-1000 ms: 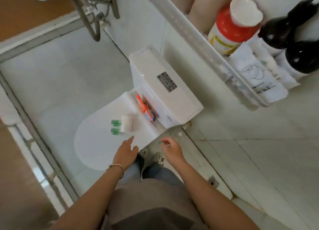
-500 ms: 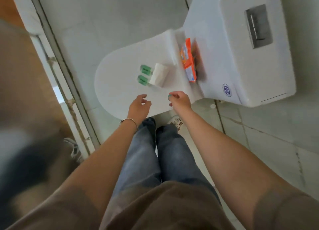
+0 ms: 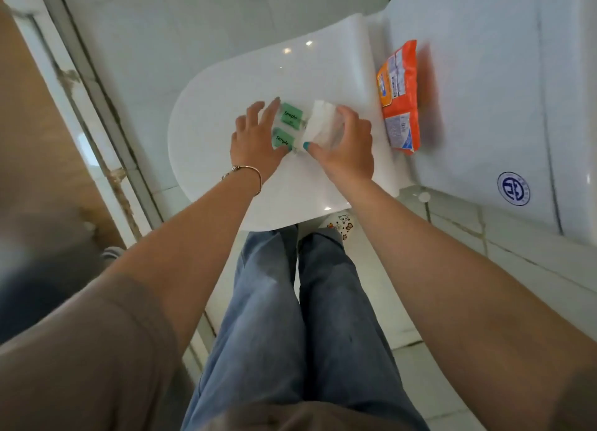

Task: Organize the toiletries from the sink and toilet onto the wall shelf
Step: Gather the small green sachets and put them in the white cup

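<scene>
**Reaching the toiletries on the toilet lid**

Closing in from the lid's near edge half a second ago, both hands are now on the items. The left hand lies with fingers spread against the two small green-labelled "Simple" packets; the right hand curls round the white wrapped pack beside them. All sit on the closed white toilet lid. The orange plastic packet by the cistern waits; nothing here has reached the shelf.

Both arms reaching forward, left hand fingers spread, right hand curled in a grip
</scene>
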The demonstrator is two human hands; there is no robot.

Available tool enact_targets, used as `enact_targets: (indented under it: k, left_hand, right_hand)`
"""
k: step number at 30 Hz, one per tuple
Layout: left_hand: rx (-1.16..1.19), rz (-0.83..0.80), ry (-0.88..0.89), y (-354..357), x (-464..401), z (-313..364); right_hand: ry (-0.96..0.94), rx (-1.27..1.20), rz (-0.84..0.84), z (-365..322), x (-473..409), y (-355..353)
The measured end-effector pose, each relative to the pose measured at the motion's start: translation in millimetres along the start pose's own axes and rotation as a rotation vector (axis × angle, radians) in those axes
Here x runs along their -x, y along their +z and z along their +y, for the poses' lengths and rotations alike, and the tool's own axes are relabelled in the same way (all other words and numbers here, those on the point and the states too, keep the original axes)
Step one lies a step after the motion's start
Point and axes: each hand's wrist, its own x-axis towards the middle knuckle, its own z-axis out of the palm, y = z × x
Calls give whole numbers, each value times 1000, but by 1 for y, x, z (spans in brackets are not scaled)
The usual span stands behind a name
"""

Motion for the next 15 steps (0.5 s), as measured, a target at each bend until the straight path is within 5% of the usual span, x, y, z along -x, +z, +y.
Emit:
enact_targets:
  k: [6, 15]
  left_hand:
    - [-132, -177, 289, -2, -33, -6]
    - [-35, -34, 251, 12, -26, -18]
  right_hand:
    - [46, -214, -12, 8, 6, 15]
    - [108, -182, -95, 2, 10, 13]
